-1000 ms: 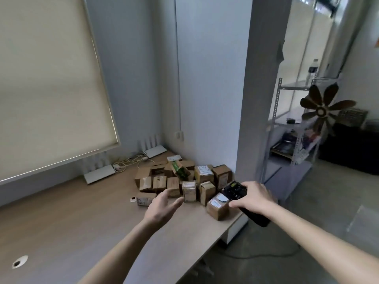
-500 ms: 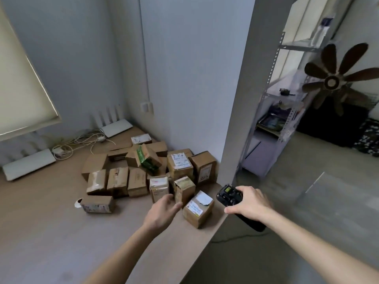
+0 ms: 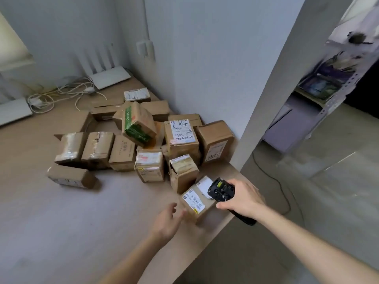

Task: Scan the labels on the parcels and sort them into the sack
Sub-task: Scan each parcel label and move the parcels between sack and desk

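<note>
Cardboard parcels (image 3: pixel 143 140) heaped on the wooden surface (image 3: pixel 61 222) against the wall, right hand (image 3: pixel 243 198) grip clamped on a black scanner (image 3: pixel 221 189) over the nearest parcel (image 3: pixel 196 201) (labels up), left hand (image 3: pixel 167 221) grip apart, fingers just beside it.

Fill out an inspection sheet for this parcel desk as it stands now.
Surface: wooden desk, pale, against a corner wall.
Job's things: pile of cardboard parcels; nearest parcel at the desk edge, barcode label up; no sack seen.
Clutter: two white router-like units by the wall.
Hands: left hand open, beside the nearest parcel; right hand grips a black scanner over it.
Cables: white cords tangled on the desk; dark cable on the floor.
Surroundings: metal shelving to the right.
</note>
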Action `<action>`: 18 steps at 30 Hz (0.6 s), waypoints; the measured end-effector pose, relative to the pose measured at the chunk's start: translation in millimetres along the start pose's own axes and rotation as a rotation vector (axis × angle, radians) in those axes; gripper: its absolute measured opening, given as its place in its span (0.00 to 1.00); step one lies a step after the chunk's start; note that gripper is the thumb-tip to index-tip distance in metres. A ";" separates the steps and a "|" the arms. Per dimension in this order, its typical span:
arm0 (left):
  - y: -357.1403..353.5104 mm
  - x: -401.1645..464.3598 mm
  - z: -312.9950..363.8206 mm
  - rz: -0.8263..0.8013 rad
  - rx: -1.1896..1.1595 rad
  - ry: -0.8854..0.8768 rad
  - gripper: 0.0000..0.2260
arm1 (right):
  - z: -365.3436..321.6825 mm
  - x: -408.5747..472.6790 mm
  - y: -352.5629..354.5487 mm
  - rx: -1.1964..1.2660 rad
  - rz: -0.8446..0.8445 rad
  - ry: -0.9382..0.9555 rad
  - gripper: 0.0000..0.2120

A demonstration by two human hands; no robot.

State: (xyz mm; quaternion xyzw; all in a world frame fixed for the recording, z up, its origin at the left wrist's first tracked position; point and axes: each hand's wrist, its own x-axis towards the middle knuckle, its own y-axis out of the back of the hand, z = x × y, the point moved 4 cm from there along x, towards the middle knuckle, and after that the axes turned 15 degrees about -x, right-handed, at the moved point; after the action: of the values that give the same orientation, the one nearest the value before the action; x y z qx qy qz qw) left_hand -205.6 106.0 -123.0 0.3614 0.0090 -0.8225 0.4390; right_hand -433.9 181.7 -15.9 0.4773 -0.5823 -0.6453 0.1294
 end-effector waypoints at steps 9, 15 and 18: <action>-44.8 1.7 -15.4 0.089 -0.398 0.055 0.26 | 5.7 47.8 -36.0 0.060 -0.096 0.160 0.39; -43.9 -27.2 -2.7 0.113 -0.543 0.083 0.33 | 22.2 34.5 -31.7 0.132 -0.236 0.175 0.41; -28.5 -45.8 15.3 0.156 -0.593 0.041 0.33 | 12.8 19.9 -10.2 0.135 -0.271 0.242 0.44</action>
State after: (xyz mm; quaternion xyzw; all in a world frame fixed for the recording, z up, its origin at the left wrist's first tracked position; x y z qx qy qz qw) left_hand -219.2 151.2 -92.7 0.2337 0.2297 -0.7403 0.5869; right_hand -449.9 178.3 -35.8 0.6330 -0.5348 -0.5543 0.0777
